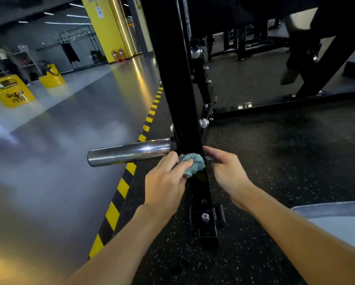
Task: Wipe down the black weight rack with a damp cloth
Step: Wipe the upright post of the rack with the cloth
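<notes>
The black weight rack's upright post rises through the middle of the view, bolted to a foot plate on the floor. A chrome plate peg sticks out of the post to the left. My left hand is shut on a bunched blue-grey cloth and presses it against the lower front of the post, just right of the peg's base. My right hand rests on the post's right side beside the cloth, fingers curled around the edge near a bolt.
A black-and-yellow hazard strip divides glossy grey floor on the left from speckled rubber matting on the right. A black base rail and other rack legs stand behind. Yellow bins and a yellow pillar lie far left.
</notes>
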The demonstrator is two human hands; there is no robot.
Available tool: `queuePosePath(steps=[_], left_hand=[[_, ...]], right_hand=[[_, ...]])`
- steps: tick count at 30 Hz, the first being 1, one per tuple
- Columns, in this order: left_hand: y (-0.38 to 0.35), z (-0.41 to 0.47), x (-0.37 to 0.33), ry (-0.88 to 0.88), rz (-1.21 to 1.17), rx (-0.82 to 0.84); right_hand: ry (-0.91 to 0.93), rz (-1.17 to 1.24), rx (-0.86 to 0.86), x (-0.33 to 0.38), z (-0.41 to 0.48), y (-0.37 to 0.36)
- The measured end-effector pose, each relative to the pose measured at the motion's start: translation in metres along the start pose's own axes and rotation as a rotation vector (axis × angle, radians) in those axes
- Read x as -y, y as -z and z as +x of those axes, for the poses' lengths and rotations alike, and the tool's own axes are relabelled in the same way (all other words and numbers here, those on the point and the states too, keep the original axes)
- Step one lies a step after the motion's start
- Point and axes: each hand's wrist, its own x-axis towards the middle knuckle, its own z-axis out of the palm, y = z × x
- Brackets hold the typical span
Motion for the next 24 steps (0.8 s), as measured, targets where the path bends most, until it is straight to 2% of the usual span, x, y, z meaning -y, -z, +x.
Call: queuePosePath(steps=[3, 6, 10, 14, 17, 19, 22, 24], left_hand=[[-0.012, 0.000, -0.011, 0.077, -0.085, -0.010], [-0.019, -0.002, -0.013, 0.025, -0.098, -0.010], [-0.026, -0.017, -0.003, 0.140, -0.137, -0.109], [-0.046, -0.028, -0.014, 0.058, -0.167, 0.043], [-0.051, -0.041, -0.002, 0.111, -0.193, 0.019], [-0.054, -0.047, -0.003, 0.134, -0.205, 0.017], [-0.065, -0.051, -0.015, 0.106, -0.203, 0.129], [-0.069, -0.056, -0.013, 0.134, -0.213, 0.137]], right_hand=[[0.021, -0.025, -0.010, -0.005, 0.000, 0.002], [0.029, 0.004, 0.001, -0.007, -0.001, 0.003], [0.043, 0.082, 0.021, -0.008, -0.002, 0.003], [0.046, 0.195, 0.023, -0.010, -0.002, 0.000], [-0.026, 0.311, -0.085, -0.019, -0.002, -0.005], [-0.077, 0.388, -0.085, -0.028, -0.006, -0.007], [-0.082, 0.402, -0.073, -0.038, -0.014, -0.007], [-0.099, 0.434, -0.115, -0.043, -0.014, -0.010]])
